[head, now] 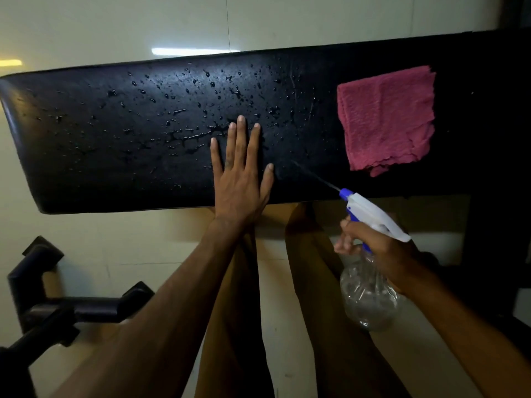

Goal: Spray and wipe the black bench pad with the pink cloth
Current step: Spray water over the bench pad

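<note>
The black bench pad [115, 145] stretches across the view, its left and middle surface dotted with water droplets. A folded pink cloth [386, 119] lies flat on the pad's right part. My left hand [240, 170] rests palm down on the pad near its front edge, fingers spread, holding nothing. My right hand [382, 248] grips a clear spray bottle [367, 294] with a white and blue trigger head [365, 209], below and in front of the cloth. The blue nozzle points up-left at the pad, and a thin jet runs from it toward the pad.
Pale tiled floor [143, 248] lies under the bench. A black metal frame with rubber-capped ends [43, 300] stands at the lower left. My bare legs [316, 282] are below the pad's front edge. A dark upright [494, 225] rises on the right.
</note>
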